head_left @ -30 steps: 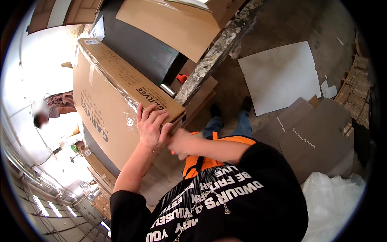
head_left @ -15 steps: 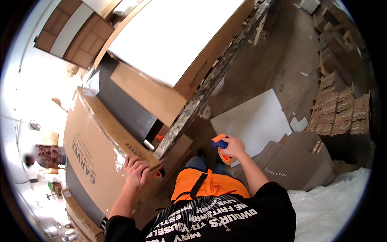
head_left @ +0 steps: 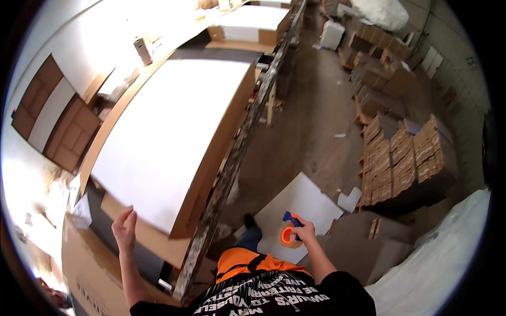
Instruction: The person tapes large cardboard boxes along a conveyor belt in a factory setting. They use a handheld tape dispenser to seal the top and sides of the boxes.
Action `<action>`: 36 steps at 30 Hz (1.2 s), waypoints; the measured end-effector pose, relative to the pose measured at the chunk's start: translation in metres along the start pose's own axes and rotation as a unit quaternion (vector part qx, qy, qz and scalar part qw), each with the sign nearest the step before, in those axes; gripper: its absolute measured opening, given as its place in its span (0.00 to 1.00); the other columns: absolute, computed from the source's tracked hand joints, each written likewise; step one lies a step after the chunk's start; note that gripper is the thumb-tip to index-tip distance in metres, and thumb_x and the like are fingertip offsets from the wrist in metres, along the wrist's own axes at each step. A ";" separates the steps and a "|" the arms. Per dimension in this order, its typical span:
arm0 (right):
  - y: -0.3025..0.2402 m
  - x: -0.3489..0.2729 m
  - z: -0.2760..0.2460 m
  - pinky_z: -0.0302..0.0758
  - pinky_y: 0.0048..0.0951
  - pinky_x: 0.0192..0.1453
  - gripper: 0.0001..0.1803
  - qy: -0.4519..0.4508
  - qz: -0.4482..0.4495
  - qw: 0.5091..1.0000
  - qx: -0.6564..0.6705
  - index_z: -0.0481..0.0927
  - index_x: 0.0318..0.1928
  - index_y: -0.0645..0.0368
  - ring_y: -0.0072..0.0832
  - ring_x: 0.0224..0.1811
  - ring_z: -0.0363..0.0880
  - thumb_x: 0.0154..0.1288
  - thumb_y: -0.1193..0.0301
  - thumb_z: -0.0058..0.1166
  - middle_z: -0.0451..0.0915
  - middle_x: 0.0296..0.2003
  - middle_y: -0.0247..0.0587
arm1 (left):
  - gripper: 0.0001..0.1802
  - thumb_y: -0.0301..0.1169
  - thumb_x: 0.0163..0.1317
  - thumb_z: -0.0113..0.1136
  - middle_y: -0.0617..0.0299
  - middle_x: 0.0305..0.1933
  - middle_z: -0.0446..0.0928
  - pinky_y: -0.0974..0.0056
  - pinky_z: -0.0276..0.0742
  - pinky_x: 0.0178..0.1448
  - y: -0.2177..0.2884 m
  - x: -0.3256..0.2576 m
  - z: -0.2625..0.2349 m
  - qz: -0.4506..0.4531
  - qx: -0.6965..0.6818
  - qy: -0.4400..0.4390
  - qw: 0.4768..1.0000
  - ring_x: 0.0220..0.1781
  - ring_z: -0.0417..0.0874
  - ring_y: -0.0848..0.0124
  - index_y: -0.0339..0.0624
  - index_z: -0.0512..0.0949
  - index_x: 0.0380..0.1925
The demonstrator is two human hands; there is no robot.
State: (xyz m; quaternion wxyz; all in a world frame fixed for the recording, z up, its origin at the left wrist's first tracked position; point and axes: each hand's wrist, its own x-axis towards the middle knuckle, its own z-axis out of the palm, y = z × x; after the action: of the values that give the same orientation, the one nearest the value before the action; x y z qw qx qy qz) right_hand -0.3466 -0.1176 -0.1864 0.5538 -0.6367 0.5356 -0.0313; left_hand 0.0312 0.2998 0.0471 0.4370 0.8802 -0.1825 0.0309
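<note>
Seen from the head: grasping an orange-and-blue tape dispenser (head_left: pixel 289 227) in the right hand (head_left: pixel 306 231), wrapped closely round it, above a white sheet (head_left: pixel 311 197) on the floor (head_left: pixel 305 137). Curling the left hand (head_left: pixel 124 229) over the brown end flap (head_left: pixel 153 245) of an open carton (head_left: pixel 216 152); cannot tell whether fully closed or touching.

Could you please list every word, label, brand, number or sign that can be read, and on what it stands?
I do not copy out printed wording; this is where it stands.
Black shirt: rows of white capital letters.
Brown carton at lower left: large dark print, blurred.
Anything smaller is too unclear to read.
</note>
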 end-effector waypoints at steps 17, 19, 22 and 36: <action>-0.127 0.187 -0.076 0.75 0.33 0.46 0.24 0.232 0.046 0.879 0.413 0.77 0.43 0.67 0.34 0.40 0.76 0.38 0.79 0.56 0.76 0.36 0.40 | 0.32 0.54 0.70 0.45 0.37 0.74 0.56 0.35 0.43 0.76 0.074 0.126 0.269 0.108 0.207 -0.203 0.951 0.76 0.48 0.33 0.39 0.72 0.60; -0.179 0.230 -0.065 0.74 0.33 0.43 0.14 0.208 0.005 0.878 0.431 0.75 0.34 0.63 0.32 0.37 0.74 0.41 0.77 0.56 0.73 0.33 0.38 | 0.31 0.53 0.71 0.45 0.37 0.72 0.58 0.35 0.46 0.75 0.083 0.123 0.261 0.090 0.221 -0.214 0.947 0.75 0.51 0.32 0.38 0.72 0.60; -0.237 0.332 -0.042 0.72 0.30 0.45 0.14 0.137 -0.045 0.872 0.468 0.76 0.36 0.61 0.29 0.38 0.74 0.43 0.75 0.55 0.74 0.34 0.35 | 0.35 0.55 0.66 0.52 0.36 0.73 0.58 0.36 0.49 0.74 0.098 0.115 0.260 0.019 0.259 -0.229 0.938 0.74 0.53 0.32 0.35 0.70 0.58; -0.586 0.658 0.088 0.64 0.40 0.70 0.38 -0.055 -0.206 0.976 0.032 0.56 0.73 0.63 0.45 0.70 0.64 0.66 0.67 0.54 0.63 0.69 0.53 | 0.39 0.41 0.31 0.80 0.41 0.64 0.72 0.48 0.70 0.68 0.156 0.109 0.303 -0.084 0.411 -0.061 0.906 0.65 0.75 0.46 0.40 0.72 0.45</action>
State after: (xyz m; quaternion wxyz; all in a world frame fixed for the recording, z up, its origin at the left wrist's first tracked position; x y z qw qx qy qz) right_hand 0.3684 -0.6399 -0.1517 0.5845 -0.7162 0.3598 -0.1267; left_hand 0.0468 -0.0553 0.0017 0.0250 0.9940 -0.1056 0.0124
